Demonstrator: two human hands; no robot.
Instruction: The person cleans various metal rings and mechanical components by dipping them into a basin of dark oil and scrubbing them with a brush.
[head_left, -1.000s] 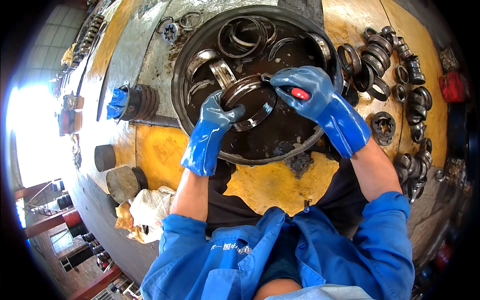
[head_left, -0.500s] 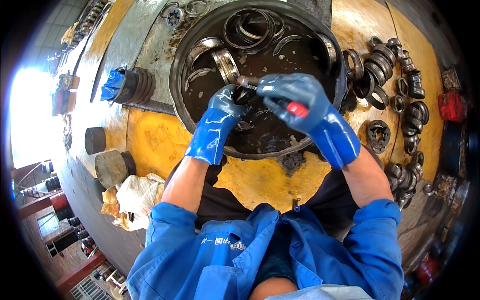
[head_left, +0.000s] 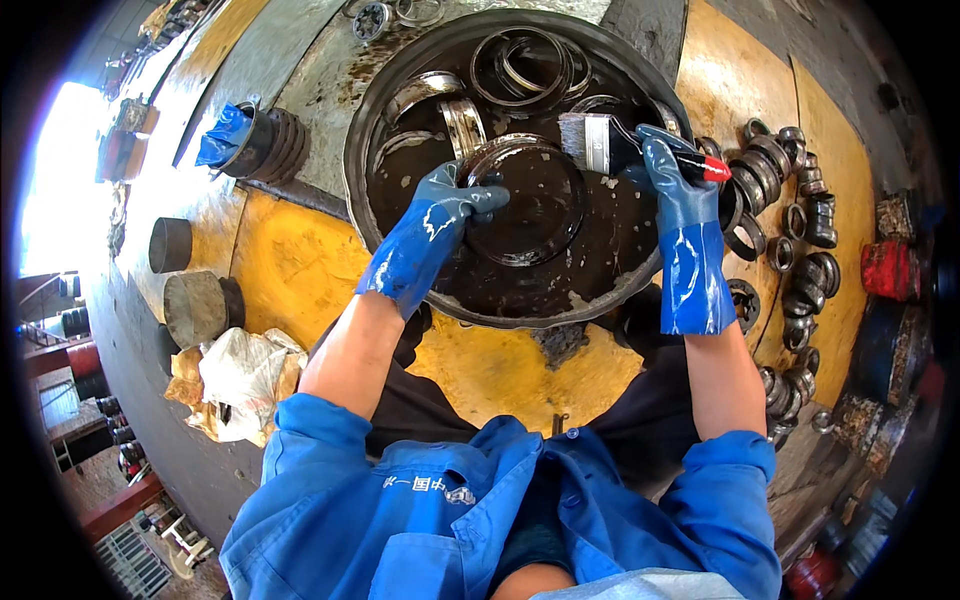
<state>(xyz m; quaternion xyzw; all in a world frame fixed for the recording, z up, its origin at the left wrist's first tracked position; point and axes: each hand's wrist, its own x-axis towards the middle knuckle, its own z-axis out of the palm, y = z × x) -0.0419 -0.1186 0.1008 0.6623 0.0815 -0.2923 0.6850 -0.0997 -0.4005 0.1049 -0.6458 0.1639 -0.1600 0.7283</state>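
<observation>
My left hand (head_left: 455, 200), in a blue rubber glove, grips the left side of a dark, wet metal ring (head_left: 575, 215), its fingers closed around the rim. The ring is held over a round black basin (head_left: 357, 190) of dark liquid. In the matching glove, my right hand (head_left: 682, 180) is closed around the handle of a paintbrush (head_left: 597, 143) with a red tip on its black handle. The bristles point left, just above the ring's upper right edge and apart from it. Behind, more metal rings (head_left: 462, 125) lie partly sunk in the liquid.
Several metal rings (head_left: 768, 165) stand in rows on the yellow floor plate to the right. At left are a dark cylinder holding blue plastic (head_left: 225, 135), two short cylinders and a white plastic bag (head_left: 245, 380). A red object (head_left: 890, 268) sits far right.
My right hand has moved right, drawing the brush away from the left hand. The ring in my left hand now faces up in full view. The view has shifted slightly.
</observation>
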